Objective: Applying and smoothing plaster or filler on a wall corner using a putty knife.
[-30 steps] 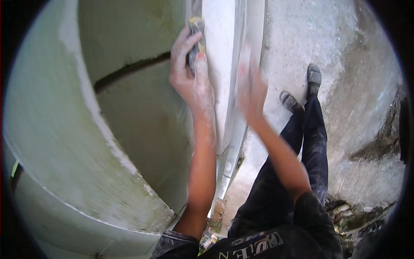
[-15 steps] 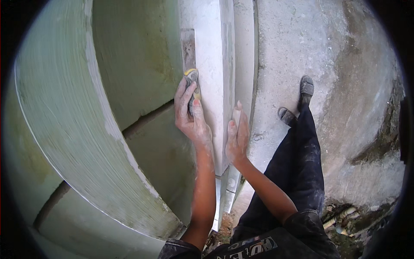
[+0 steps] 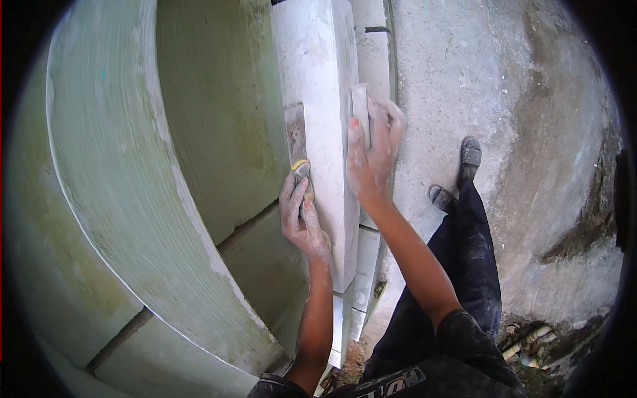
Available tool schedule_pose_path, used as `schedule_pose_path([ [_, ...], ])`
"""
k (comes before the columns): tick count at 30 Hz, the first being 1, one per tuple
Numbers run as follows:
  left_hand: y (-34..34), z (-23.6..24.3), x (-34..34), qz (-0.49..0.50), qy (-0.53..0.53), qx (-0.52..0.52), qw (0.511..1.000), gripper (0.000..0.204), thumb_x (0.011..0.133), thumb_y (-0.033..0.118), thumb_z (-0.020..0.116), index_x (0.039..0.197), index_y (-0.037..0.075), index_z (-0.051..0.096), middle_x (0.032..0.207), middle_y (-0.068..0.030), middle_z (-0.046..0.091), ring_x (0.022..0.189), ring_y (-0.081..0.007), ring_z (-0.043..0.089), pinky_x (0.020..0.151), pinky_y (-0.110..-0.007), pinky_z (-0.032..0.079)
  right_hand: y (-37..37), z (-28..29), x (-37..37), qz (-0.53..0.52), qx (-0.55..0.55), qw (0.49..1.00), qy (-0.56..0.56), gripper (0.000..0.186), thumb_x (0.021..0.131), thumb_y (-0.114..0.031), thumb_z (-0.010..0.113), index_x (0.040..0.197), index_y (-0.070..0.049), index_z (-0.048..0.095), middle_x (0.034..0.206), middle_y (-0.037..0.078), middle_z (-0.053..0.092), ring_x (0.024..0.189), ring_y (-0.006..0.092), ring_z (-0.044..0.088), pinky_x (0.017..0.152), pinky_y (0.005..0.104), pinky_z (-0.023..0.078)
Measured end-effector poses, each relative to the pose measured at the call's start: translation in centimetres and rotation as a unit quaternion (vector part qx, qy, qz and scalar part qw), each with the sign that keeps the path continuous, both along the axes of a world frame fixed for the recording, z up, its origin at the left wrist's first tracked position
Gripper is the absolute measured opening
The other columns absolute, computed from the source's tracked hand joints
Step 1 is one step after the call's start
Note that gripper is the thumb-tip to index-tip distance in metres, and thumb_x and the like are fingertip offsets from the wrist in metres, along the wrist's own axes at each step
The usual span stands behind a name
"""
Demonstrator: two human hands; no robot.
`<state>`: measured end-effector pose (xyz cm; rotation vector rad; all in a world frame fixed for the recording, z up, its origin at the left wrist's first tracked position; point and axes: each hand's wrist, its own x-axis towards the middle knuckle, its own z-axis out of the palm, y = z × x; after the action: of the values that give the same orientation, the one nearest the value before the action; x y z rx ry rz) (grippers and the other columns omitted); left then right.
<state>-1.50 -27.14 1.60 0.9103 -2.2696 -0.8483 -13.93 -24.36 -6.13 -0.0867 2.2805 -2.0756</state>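
Note:
A long white slab (image 3: 323,86) runs away from me, dusty and flat on top, with a narrow brown-grey recess (image 3: 295,132) at its left edge. Closed around a small dark grey, rounded object with a yellow rim (image 3: 302,170) is my left hand (image 3: 306,225), at the near end of the recess. What kind of object it is, I cannot make out. Farther forward, along the slab's right side, my right hand (image 3: 373,156) grips a flat white block (image 3: 360,105) between thumb and fingers. Both hands are coated in pale dust.
Left of the slab, a curved, pale green ledge (image 3: 113,132) sweeps toward me beside green wall panels (image 3: 212,113) with dark joints. On the right lies a rough concrete floor (image 3: 438,79), where my sandalled feet (image 3: 470,152) stand. Rubble and a pipe piece (image 3: 531,341) lie at lower right.
My right hand has slid forward along the slab's right side with the white block. My left hand stays near the recess. The whole view has shifted, so the slab appears lower in the picture.

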Motion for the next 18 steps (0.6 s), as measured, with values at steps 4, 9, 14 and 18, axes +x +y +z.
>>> schedule_pose_path([
  [4, -0.1, 0.1, 0.1, 0.015, -0.041, -0.022, 0.999, 0.03, 0.097, 0.008, 0.051, 0.119, -0.005, 0.068, 0.133, -0.0243, 0.06, 0.123, -0.0368, 0.057, 0.108, -0.047, 0.042, 1.6, 2.1, 0.2, 0.062, 0.043, 0.995, -0.069, 0.042, 0.097, -0.012, 0.061, 0.135, 0.004, 0.057, 0.117, 0.022, 0.05, 0.108, 0.0364, 0.049, 0.098, 0.0446, 0.039],
  [9, 0.0, -0.1, 0.3, 0.024, -0.054, -0.044, 0.997, 0.031, 0.097, 0.008, 0.05, 0.119, -0.005, 0.068, 0.131, -0.0257, 0.061, 0.122, -0.0383, 0.058, 0.107, -0.049, 0.044, 2.6, 3.1, 0.1, 0.094, 0.052, 0.991, -0.074, 0.047, 0.094, -0.008, 0.06, 0.139, 0.004, 0.053, 0.124, 0.024, 0.049, 0.113, 0.0386, 0.049, 0.099, 0.0453, 0.04],
  [14, 0.0, 0.1, -0.1, 0.018, -0.045, -0.027, 0.998, 0.03, 0.098, 0.008, 0.05, 0.118, -0.005, 0.068, 0.131, -0.0261, 0.06, 0.121, -0.0391, 0.058, 0.106, -0.05, 0.044, 3.6, 3.5, 0.8, 0.137, 0.033, 0.987, -0.081, 0.054, 0.093, -0.003, 0.057, 0.145, 0.004, 0.046, 0.135, 0.027, 0.046, 0.124, 0.041, 0.046, 0.109, 0.0465, 0.036],
  [18, 0.1, 0.0, 0.2, 0.03, -0.073, -0.044, 0.996, 0.032, 0.097, 0.01, 0.048, 0.117, -0.006, 0.067, 0.13, -0.0259, 0.06, 0.12, -0.0387, 0.058, 0.106, -0.049, 0.043, 3.4, 4.2, 0.9, 0.15, -0.018, 0.984, -0.089, 0.057, 0.093, -0.003, 0.053, 0.147, 0.008, 0.04, 0.146, 0.029, 0.041, 0.136, 0.0441, 0.04, 0.115, 0.0476, 0.03],
])
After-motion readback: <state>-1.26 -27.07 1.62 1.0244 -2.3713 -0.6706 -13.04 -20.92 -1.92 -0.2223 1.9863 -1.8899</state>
